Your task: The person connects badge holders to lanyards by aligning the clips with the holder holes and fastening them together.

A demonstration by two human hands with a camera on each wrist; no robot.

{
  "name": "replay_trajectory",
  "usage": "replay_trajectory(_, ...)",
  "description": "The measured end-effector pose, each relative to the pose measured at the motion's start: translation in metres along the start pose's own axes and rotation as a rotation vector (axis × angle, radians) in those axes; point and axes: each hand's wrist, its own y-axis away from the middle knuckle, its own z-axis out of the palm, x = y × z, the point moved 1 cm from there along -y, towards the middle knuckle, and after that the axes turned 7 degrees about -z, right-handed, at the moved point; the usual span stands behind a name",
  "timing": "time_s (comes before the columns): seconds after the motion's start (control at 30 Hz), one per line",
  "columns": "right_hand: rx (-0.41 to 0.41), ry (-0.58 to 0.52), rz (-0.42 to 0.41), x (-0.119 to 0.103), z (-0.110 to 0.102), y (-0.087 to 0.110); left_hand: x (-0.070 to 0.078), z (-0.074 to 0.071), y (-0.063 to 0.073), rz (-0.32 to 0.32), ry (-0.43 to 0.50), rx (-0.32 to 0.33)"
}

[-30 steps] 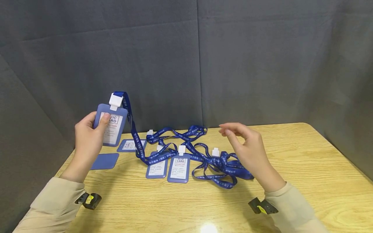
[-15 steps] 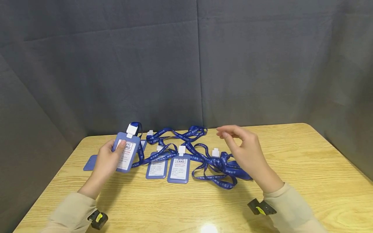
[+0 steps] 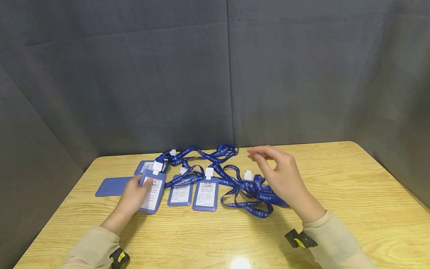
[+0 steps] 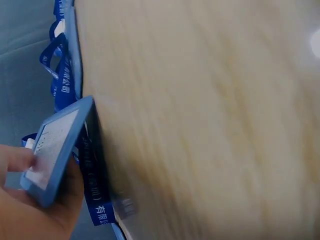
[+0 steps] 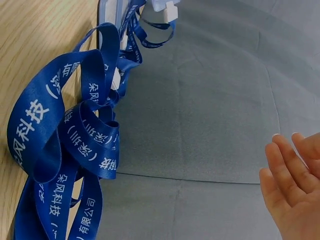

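My left hand (image 3: 132,196) pinches a blue ID badge holder (image 3: 152,192), thumb on its card face and fingers behind. A white clip (image 3: 157,166) joins its top to a blue lanyard trailing right. The left wrist view shows this badge holder (image 4: 54,145) tilted, low over the wooden surface. My right hand (image 3: 280,170) hovers with loosely bent fingers, holding nothing, beyond a tangle of lanyard (image 3: 260,194). In the right wrist view the fingers of this hand (image 5: 295,192) are apart from the lanyard loops (image 5: 65,120).
On the wooden table (image 3: 201,239), two clipped badge holders lie side by side, one (image 3: 205,196) right of the other (image 3: 180,195). A plain blue holder (image 3: 111,186) and another card holder (image 3: 143,164) lie at left. A grey curtain (image 3: 215,74) stands behind.
My left hand has brought the badge holder down and to the right, from raised at the left to low near the table. My right hand has stayed almost still.
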Motion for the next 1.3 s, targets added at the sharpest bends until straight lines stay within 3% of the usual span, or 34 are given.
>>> replay_trajectory(0.2, -0.015, 0.015, 0.003, 0.001, 0.001, 0.0, -0.004, 0.005, -0.002, 0.037, -0.009, 0.009)
replay_trajectory(0.53, -0.034, 0.029, 0.005, 0.001, 0.004, 0.001, -0.005, 0.006, -0.002, -0.006, -0.065, -0.035)
replay_trajectory(0.9, -0.065, 0.03, 0.037, 0.001, 0.004, 0.001, -0.007, -0.005, 0.004, 0.054, -0.135, 0.091)
replay_trajectory(1.17, -0.074, 0.04, 0.035, 0.001, 0.005, 0.002, -0.007, -0.012, 0.001, 0.068, -0.162, 0.105)
replay_trajectory(1.3, -0.075, 0.04, 0.023, 0.001, 0.005, 0.002, -0.009, -0.015, 0.0, 0.111, -0.221, 0.124)
